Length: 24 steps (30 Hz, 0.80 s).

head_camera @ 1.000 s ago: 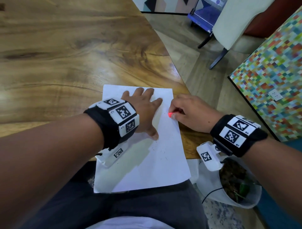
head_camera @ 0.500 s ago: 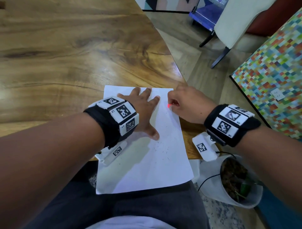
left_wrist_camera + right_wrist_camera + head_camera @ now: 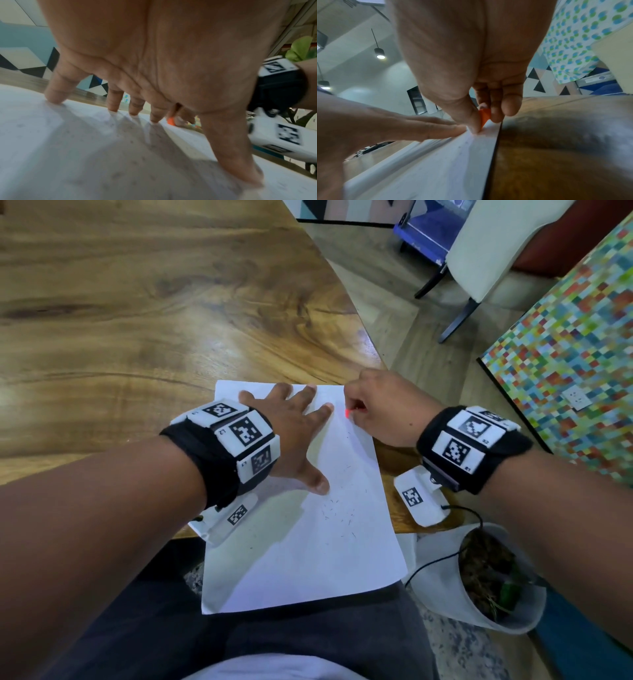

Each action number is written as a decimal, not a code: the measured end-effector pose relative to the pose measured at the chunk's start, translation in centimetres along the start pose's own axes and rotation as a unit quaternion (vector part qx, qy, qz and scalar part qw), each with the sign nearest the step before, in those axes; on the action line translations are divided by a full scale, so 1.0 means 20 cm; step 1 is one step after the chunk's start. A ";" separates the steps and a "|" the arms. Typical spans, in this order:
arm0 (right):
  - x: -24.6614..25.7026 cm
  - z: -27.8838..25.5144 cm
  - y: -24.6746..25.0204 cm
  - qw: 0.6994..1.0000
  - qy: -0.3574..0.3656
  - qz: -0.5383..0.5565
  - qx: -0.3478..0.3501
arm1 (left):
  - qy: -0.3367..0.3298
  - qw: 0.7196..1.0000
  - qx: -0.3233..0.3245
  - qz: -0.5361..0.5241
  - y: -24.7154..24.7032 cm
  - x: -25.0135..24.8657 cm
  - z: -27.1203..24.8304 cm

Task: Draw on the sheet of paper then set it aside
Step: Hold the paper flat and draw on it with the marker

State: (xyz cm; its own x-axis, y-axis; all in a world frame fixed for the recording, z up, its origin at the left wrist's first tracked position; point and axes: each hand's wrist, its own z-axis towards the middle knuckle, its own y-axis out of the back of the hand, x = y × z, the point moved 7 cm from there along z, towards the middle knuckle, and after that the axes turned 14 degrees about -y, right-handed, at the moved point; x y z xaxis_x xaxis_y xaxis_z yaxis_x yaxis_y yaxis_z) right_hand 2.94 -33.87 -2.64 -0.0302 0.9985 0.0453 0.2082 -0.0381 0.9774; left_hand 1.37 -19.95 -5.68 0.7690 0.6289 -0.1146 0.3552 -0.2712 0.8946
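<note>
A white sheet of paper [image 3: 308,542] lies at the near edge of the wooden table [image 3: 137,320], its near part hanging over my lap. Small dark marks dot its middle. My left hand [image 3: 291,433] lies flat on the sheet's far left part with fingers spread, pressing it down; the fingertips [image 3: 113,106] touch the paper [image 3: 68,148]. My right hand [image 3: 380,409] pinches a short orange crayon [image 3: 348,413] at the sheet's far right corner. In the right wrist view the crayon [image 3: 484,117] sits between thumb and fingers, its tip at the paper [image 3: 436,162] near the edge.
The table's right edge runs just beside the sheet. A white pot with a plant [image 3: 486,580] stands on the floor at the lower right. A white chair [image 3: 486,244] and a multicoloured mosaic panel [image 3: 565,354] stand farther right.
My right hand with the crayon has moved away from me along the sheet's right side toward its far corner. The left hand has stayed flat on the paper.
</note>
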 end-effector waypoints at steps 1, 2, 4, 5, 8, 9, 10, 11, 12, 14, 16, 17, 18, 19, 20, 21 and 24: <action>0.01 -0.03 -0.01 1.000 0.019 0.003 0.013 | -0.003 1.000 0.002 0.005 0.00 0.01 0.00; 0.03 -0.07 -0.03 0.999 0.038 0.008 0.036 | -0.007 1.000 0.004 0.009 0.01 0.01 0.00; 0.06 -0.13 -0.06 0.995 0.056 0.016 0.083 | -0.012 1.000 0.006 0.015 0.00 0.02 0.01; 0.07 -0.14 -0.07 0.994 0.060 0.012 0.086 | -0.012 1.000 0.005 0.017 0.00 0.02 0.01; 0.05 -0.07 -0.03 0.999 0.034 0.010 0.027 | -0.015 1.000 -0.002 0.018 0.00 0.02 0.01; 0.03 -0.03 -0.01 1.000 0.018 0.017 0.008 | -0.015 1.000 -0.003 0.017 0.00 0.02 0.01; 0.02 0.01 0.00 1.000 0.002 0.024 -0.004 | -0.014 1.000 -0.001 0.015 0.00 0.01 0.00; 0.01 0.05 0.01 1.000 -0.013 0.025 -0.011 | -0.012 1.000 0.002 0.013 0.01 0.01 0.00; 0.00 0.07 0.01 0.999 -0.026 0.022 -0.013 | -0.010 1.000 0.005 0.012 0.01 0.00 -0.01; 0.00 0.09 0.01 0.999 -0.038 0.014 -0.014 | -0.006 1.000 0.004 0.013 0.02 0.00 -0.01; 0.03 0.06 0.01 1.000 -0.026 0.013 -0.008 | -0.007 1.000 0.002 0.009 0.02 0.00 -0.01; 0.05 0.02 0.00 1.000 -0.007 0.014 0.002 | -0.007 1.000 0.001 0.005 0.01 0.00 -0.01; 0.08 -0.03 -0.01 1.000 0.017 0.014 0.014 | -0.009 1.000 -0.001 0.002 0.01 0.00 -0.01; 0.12 -0.07 -0.03 0.999 0.038 0.016 0.030 | -0.011 1.000 -0.002 -0.001 0.01 0.00 -0.01; 0.14 -0.11 -0.05 0.998 0.053 0.019 0.040 | -0.013 1.000 -0.003 -0.003 0.01 0.01 -0.01; 0.16 -0.13 -0.06 0.997 0.060 0.022 0.041 | -0.014 1.000 -0.003 -0.002 0.01 0.01 -0.01; 0.10 -0.05 -0.04 0.999 0.021 0.027 0.002 | -0.011 1.000 0.004 0.004 0.01 0.01 -0.01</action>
State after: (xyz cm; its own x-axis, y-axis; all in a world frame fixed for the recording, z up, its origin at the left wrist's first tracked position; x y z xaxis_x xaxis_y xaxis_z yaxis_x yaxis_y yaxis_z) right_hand 1.79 -31.92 -3.13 -0.0593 0.9925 0.1069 0.2148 -0.0919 0.9723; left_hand 1.49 -19.76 -5.55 0.7831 0.6109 -0.1162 0.3524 -0.2820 0.8923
